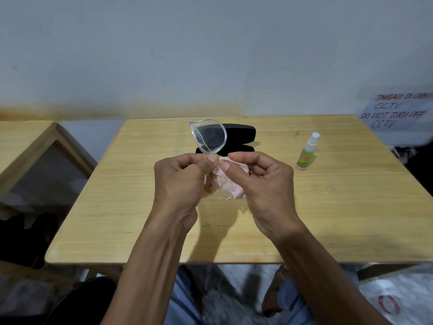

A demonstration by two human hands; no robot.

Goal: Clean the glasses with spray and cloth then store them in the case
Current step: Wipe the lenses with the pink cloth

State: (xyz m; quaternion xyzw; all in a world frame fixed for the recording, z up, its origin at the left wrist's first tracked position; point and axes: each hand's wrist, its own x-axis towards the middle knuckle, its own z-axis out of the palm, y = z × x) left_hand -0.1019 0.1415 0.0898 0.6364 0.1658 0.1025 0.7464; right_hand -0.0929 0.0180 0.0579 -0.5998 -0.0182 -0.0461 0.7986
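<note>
1. head view: the person holds both hands up over the wooden table [140, 219], in the middle of the frame.
2. the left hand [180, 181] has its fingers curled, and its thumb and first finger pinch the clear glasses [208, 137].
3. one lens of the glasses sticks up above the hands, and the other lens is down low between them.
4. the right hand [262, 184] is curled too, and it pinches the pink cloth [230, 184] against the lower lens.
5. the cloth is bunched up between both hands.
6. the black case [241, 133] lies open on the table just behind the glasses, a bit above the middle of the frame.
7. the little spray bottle [307, 152] stands up straight on the table, to the right of the hands and apart from them.
8. a paper sign [398, 111] with hand-written words is at the right edge of the frame, by the wall.
</note>
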